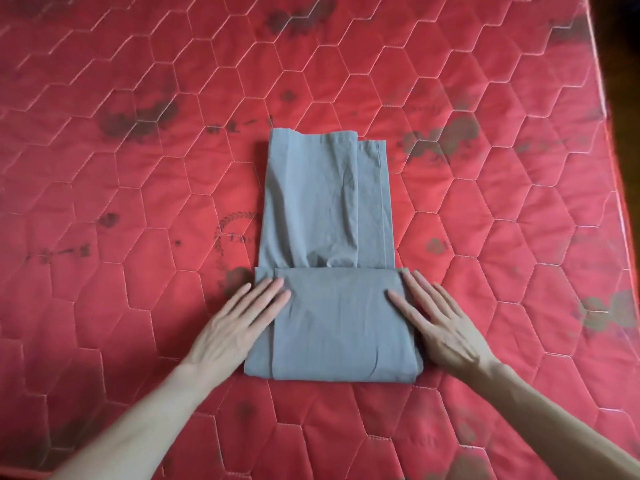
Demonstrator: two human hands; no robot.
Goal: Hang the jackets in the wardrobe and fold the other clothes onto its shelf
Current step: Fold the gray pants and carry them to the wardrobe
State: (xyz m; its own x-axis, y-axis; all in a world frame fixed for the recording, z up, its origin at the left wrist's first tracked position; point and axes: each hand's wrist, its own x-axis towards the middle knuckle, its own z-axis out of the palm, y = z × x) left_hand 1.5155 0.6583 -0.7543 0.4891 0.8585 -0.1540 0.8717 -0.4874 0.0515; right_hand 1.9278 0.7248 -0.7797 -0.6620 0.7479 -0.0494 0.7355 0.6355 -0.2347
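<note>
A grey garment [325, 202], seemingly trousers, lies lengthwise on the red quilted mattress [138, 168]. Its near end is doubled over into a thick rectangular fold, and the narrower part runs away from me. My left hand [232, 323] lies flat with fingers spread on the fold's left edge, partly on the mattress. My right hand [436, 320] rests flat on the fold's right edge in the same way. Neither hand grips the cloth. No jacket, wardrobe or shelf shows in this view.
The mattress fills almost the whole view and carries dark stains. Its right edge [620, 168] drops off to a dark floor strip at the far right. Its near edge runs along the bottom left.
</note>
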